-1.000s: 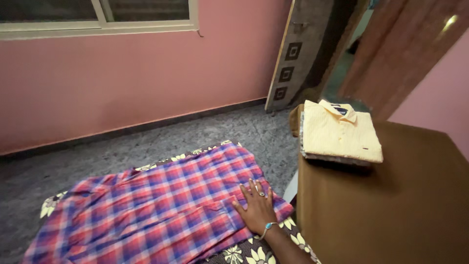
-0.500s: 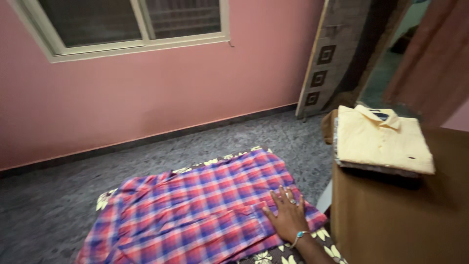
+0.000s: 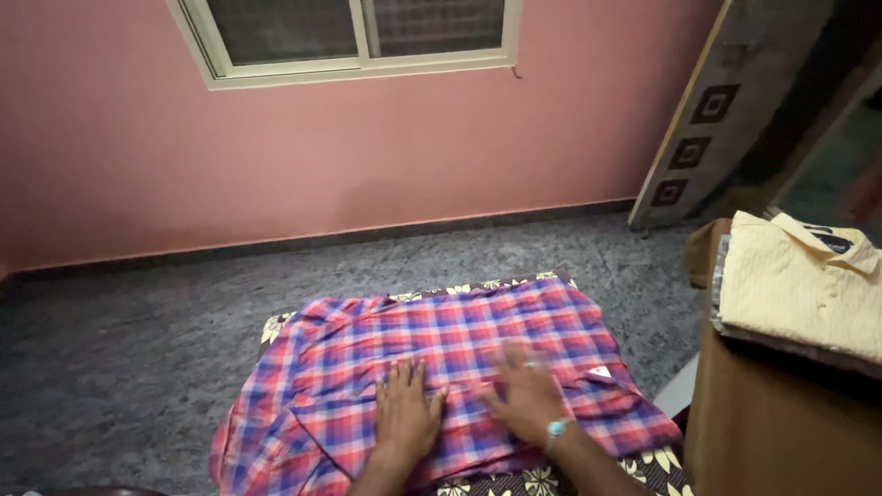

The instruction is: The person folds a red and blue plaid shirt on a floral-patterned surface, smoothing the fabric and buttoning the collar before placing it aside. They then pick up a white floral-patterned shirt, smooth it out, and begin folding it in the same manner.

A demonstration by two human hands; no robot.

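Both palms flat on the plaid shirt

The red-and-blue plaid shirt (image 3: 441, 367) lies spread on a flower-print cloth (image 3: 643, 464) over the grey floor. On it the left hand (image 3: 406, 415) and right hand (image 3: 525, 393) press down side by side, fingers open, gripping nothing. Right of the shirt, a folded yellow shirt (image 3: 799, 294) rests on a brown table (image 3: 781, 432)

The room is dimly and evenly lit, with a warm cast over the pink wall (image 3: 367, 156) and no hard shadows. The window (image 3: 358, 37) is dark behind its panes and sends in no daylight. The right hand (image 3: 528, 395) is smeared by motion blur, its fingers ghosted; the left hand (image 3: 404, 413) is sharper. The plaid shirt (image 3: 441, 340) reads clearly. The upper right corner by the door (image 3: 707, 119) falls into deep shadow, and the whole picture is soft and slightly grainy.
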